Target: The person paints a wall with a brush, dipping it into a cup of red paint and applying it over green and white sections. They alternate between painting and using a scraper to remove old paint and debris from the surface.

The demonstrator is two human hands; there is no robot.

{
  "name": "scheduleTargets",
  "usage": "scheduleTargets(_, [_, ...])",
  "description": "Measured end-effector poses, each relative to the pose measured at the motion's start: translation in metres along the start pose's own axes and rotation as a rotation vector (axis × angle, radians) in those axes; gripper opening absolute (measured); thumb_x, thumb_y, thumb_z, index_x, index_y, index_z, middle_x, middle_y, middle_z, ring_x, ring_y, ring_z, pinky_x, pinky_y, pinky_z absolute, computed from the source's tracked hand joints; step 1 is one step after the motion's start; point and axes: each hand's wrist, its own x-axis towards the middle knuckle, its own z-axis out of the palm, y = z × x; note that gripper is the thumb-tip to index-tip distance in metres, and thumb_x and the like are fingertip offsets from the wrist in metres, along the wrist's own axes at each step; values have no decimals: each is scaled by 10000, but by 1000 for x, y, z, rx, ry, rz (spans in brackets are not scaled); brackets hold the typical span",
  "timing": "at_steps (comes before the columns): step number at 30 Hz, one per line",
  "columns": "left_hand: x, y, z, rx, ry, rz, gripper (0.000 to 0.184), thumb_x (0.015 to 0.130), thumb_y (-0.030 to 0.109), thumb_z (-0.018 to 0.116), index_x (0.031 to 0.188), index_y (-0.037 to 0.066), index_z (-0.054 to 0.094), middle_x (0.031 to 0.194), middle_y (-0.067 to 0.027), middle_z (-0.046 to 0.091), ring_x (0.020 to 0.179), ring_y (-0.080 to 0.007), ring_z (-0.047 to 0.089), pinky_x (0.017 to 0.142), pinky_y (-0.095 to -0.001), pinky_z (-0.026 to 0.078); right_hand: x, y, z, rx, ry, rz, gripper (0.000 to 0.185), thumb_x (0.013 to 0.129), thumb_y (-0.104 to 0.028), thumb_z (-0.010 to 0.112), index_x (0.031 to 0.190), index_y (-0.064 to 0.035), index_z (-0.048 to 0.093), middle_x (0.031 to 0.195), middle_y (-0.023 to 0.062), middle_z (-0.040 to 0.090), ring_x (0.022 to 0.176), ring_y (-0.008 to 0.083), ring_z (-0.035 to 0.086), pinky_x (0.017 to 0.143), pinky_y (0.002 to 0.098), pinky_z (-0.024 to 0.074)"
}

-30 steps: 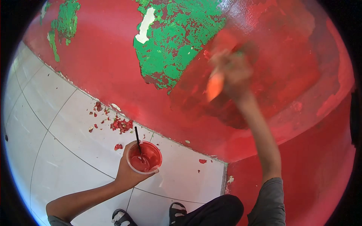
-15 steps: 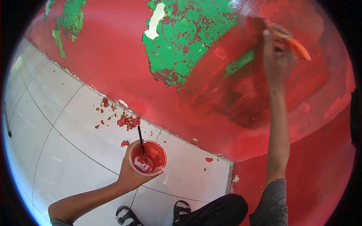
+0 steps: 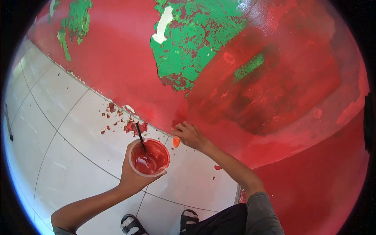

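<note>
My left hand [image 3: 131,172] is wrapped round a clear plastic cup [image 3: 166,158] of red paint, held above the tiles. A thin black stick [image 3: 140,137] leans in the cup. My right hand [image 3: 190,135] is closed round a brush with an orange handle [image 3: 176,142], just up and right of the cup, by the wall's bottom edge. The bristles are mostly hidden. Behind it rises the red wall [image 3: 129,74], with a large green patch [image 3: 184,51] of exposed paint and a small green streak [image 3: 249,67] amid darker wet red.
Red paint flakes [image 3: 133,127] lie on the white tiled floor [image 3: 90,145] along the wall's foot. Two sandalled feet [image 3: 132,225] show at the bottom. Another red wall surface [image 3: 309,176] stands at the right. A dark-tipped thin object [image 3: 10,137] lies at the far left.
My right hand has come down and left from the upper wall with the brush, to beside the cup. The small green streak, covered by the arm at first, shows fully. The cup has stayed nearly in place.
</note>
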Motion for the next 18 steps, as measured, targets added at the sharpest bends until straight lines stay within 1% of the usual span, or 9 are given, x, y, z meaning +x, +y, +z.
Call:
scheduleTargets(2, [1, -2, 1, -4, -2, 4, 933, 587, 209, 909, 1306, 28, 343, 1226, -122, 479, 1152, -228, 506, 966, -362, 449, 19, 18, -44, 19, 118, -16, 181, 775, -40, 644, 945, -102, 656, 906, 38, 618, 772, 240, 577, 608, 363, 496])
scheduleTargets(4, [2, -2, 2, -24, -9, -16, 945, 580, 213, 913, 1309, 27, 342, 1230, -123, 475, 1152, -229, 506, 967, -361, 448, 53, 49, -113, 30, 335, -74, 222, 763, -17, 626, 969, -100, 640, 797, 57, 579, 771, 245, 581, 630, 377, 490])
scheduleTargets(5, [4, -2, 4, -37, -8, -34, 949, 575, 217, 914, 1310, 28, 343, 1241, -123, 467, 1155, -235, 505, 970, -363, 446, 71, 47, -167, 109, 403, 38, 182, 774, 9, 624, 925, -91, 644, 800, 71, 619, 735, 260, 597, 647, 381, 500])
scheduleTargets(7, [8, -6, 5, 35, -12, -2, 947, 577, 214, 913, 1310, 29, 342, 1249, -124, 460, 1160, -238, 500, 969, -362, 447, 97, 71, -245, 3, 604, -151, 90, 803, 24, 630, 838, -59, 627, 913, 91, 672, 795, 237, 647, 669, 318, 518])
scheduleTargets(8, [9, -8, 7, 69, -17, 10, 946, 578, 213, 912, 1310, 29, 342, 1253, -125, 457, 1163, -239, 498, 969, -362, 448, 104, 79, -279, 131, 657, -77, 86, 806, 32, 635, 853, -40, 631, 920, 103, 677, 817, 220, 656, 672, 297, 516])
scheduleTargets(10, [10, -14, 10, 57, -33, 21, 944, 580, 210, 910, 1311, 33, 340, 1254, -125, 454, 1166, -239, 495, 965, -362, 451, 115, 69, -328, 103, 827, 9, 127, 800, 45, 644, 901, -33, 651, 918, 95, 679, 788, 225, 650, 663, 274, 507])
scheduleTargets(13, [12, -10, 15, -35, -56, 10, 937, 581, 208, 909, 1308, 37, 343, 1251, -126, 453, 1165, -240, 494, 959, -364, 453, 100, 75, -338, -449, 841, -123, 190, 787, 9, 670, 963, -64, 673, 933, 79, 677, 766, 230, 642, 668, 289, 508])
scheduleTargets(16, [9, -6, 18, -83, -59, 4, 930, 581, 206, 907, 1304, 36, 348, 1246, -125, 453, 1163, -241, 496, 958, -366, 452, 71, 82, -267, -774, 546, -218, 280, 754, -160, 643, 1034, -168, 657, 1043, 50, 636, 854, 224, 615, 675, 346, 522])
scheduleTargets(18, [6, -4, 17, -58, -67, 9, 926, 582, 205, 907, 1302, 34, 349, 1246, -125, 452, 1162, -241, 496, 959, -367, 451, 55, 50, -212, -564, 248, -176, 284, 763, -139, 609, 1041, -195, 626, 1047, 26, 604, 851, 220, 597, 624, 325, 527])
